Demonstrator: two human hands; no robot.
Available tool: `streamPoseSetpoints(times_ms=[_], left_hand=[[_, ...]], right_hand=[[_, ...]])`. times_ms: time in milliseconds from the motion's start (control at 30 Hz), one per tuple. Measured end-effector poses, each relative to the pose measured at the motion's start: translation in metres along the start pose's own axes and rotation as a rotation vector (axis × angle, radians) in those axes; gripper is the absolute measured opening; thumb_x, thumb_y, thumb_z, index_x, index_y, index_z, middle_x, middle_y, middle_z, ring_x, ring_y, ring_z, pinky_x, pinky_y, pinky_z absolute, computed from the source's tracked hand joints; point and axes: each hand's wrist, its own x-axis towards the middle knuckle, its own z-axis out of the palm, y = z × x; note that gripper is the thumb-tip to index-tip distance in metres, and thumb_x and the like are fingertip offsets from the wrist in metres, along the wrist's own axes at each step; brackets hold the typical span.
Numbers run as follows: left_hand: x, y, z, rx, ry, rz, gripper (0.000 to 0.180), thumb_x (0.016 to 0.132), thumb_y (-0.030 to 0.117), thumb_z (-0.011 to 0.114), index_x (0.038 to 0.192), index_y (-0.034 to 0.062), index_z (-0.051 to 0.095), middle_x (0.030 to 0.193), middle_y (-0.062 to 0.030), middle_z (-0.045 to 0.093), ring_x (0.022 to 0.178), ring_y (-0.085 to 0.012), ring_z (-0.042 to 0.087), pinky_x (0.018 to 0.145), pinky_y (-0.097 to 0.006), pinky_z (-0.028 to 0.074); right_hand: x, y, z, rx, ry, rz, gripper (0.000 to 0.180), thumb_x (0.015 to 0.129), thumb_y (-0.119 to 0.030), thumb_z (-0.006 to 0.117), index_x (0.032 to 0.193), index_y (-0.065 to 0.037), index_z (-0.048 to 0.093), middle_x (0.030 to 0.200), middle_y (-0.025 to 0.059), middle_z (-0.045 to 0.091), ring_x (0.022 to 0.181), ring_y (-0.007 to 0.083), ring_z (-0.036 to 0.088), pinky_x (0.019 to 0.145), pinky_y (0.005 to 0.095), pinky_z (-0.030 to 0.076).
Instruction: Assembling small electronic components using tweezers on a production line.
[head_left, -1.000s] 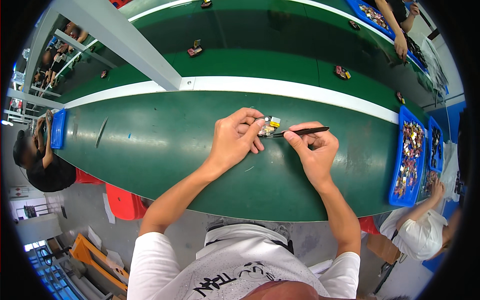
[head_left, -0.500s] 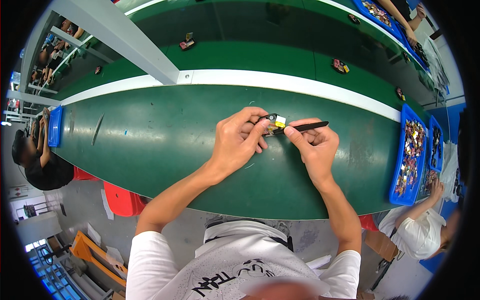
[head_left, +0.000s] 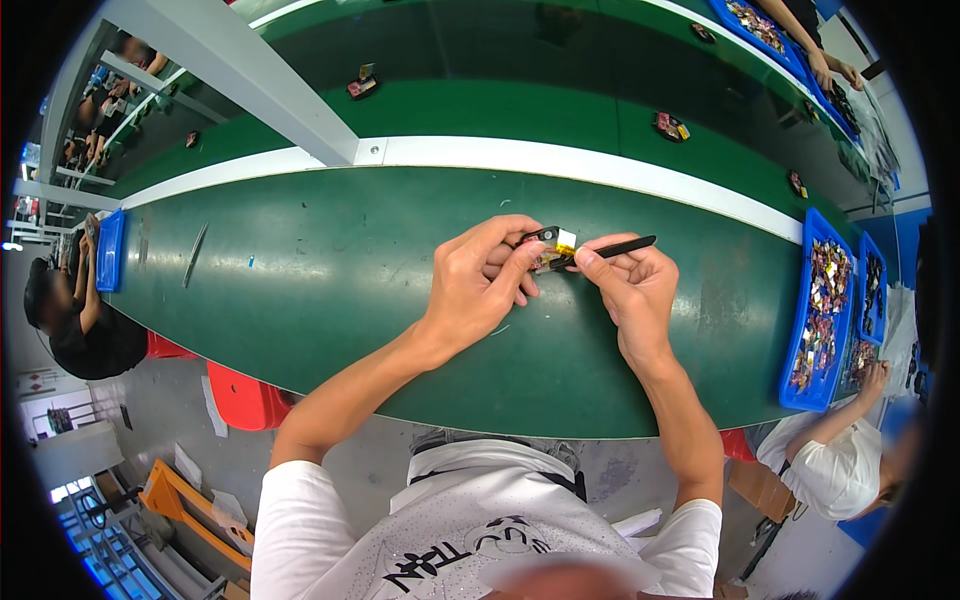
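Observation:
Above the green bench, my left hand [head_left: 476, 272] is closed on a small black housing [head_left: 549, 235], pinched between thumb and fingers. A white and yellow piece [head_left: 567, 241] shows at the housing's right side, with more yellow below it. My right hand [head_left: 636, 291] grips a slim black tweezers-like tool [head_left: 622, 247] between thumb and fingers. The tool slants down to the left, its tip at the housing by the yellow part. Fingers partly cover the housing, so its inside and the exact contact are hard to make out.
A blue tray [head_left: 795, 350] of small mixed parts stands at the right bench end. Beyond a white rail [head_left: 500, 152], the green belt [head_left: 480, 120] carries small black-and-red units. Metal tweezers [head_left: 195, 256] lie at left. A grey post [head_left: 240, 75] rises front left. Co-workers sit at both sides.
My right hand and the tool have shifted slightly at the housing, and the white and yellow piece sits a little further right. Units on the belt have moved left.

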Motion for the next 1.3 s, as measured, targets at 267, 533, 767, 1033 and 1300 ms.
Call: streamPoseSetpoints(times_ms=[267, 533, 767, 1033, 1300], left_hand=[[-0.003, -0.003, 0.002, 0.088, 0.023, 0.121, 0.022, 0.098, 0.000, 0.064, 0.119, -0.0072, 0.063, 0.089, -0.0147, 0.074, 0.067, -0.0165, 0.073, 0.052, -0.025, 0.057], [-0.002, -0.005, 0.000, 0.182, 0.010, 0.235, 0.023, 0.098, 0.000, 0.063, 0.120, -0.0073, 0.063, 0.090, -0.0142, 0.073, 0.069, -0.0178, 0.073, 0.052, -0.025, 0.058], [0.007, -0.002, -0.010, -0.299, -0.171, -0.180, 0.027, 0.104, 0.011, 0.060, 0.121, -0.0094, 0.062, 0.096, -0.0180, 0.071, 0.067, -0.0217, 0.073, 0.049, -0.026, 0.058], [0.008, -0.002, -0.014, -0.352, -0.202, -0.204, 0.029, 0.104, 0.013, 0.059, 0.122, -0.0093, 0.062, 0.098, -0.0193, 0.071, 0.067, -0.0231, 0.073, 0.048, -0.027, 0.059], [0.005, 0.000, -0.011, -0.355, -0.146, -0.151, 0.026, 0.104, 0.008, 0.058, 0.122, -0.0094, 0.062, 0.097, -0.0200, 0.070, 0.069, -0.0247, 0.074, 0.048, -0.028, 0.059]], right_hand=[[-0.001, -0.001, -0.001, 0.031, -0.008, 0.008, 0.012, 0.092, 0.002, 0.072, 0.101, 0.009, 0.069, 0.095, 0.0170, 0.075, 0.088, 0.0190, 0.074, 0.080, 0.0271, 0.058], [0.001, 0.000, -0.004, 0.034, -0.040, 0.008, 0.011, 0.091, 0.003, 0.073, 0.101, 0.008, 0.069, 0.093, 0.0157, 0.074, 0.088, 0.0192, 0.074, 0.080, 0.0275, 0.059], [0.000, 0.014, -0.008, 0.031, -0.050, -0.220, 0.013, 0.088, 0.003, 0.077, 0.100, 0.005, 0.071, 0.089, 0.0100, 0.074, 0.069, 0.0061, 0.065, 0.059, 0.0185, 0.048], [-0.004, 0.014, -0.004, -0.307, 0.041, -0.565, 0.010, 0.079, -0.002, 0.086, 0.085, -0.001, 0.078, 0.078, 0.0028, 0.075, 0.047, 0.0004, 0.040, 0.044, 0.0204, 0.025], [-0.004, 0.016, -0.003, -0.260, 0.052, -0.527, 0.011, 0.079, -0.002, 0.086, 0.086, -0.002, 0.078, 0.074, 0.0015, 0.073, 0.047, 0.0002, 0.040, 0.043, 0.0210, 0.024]])
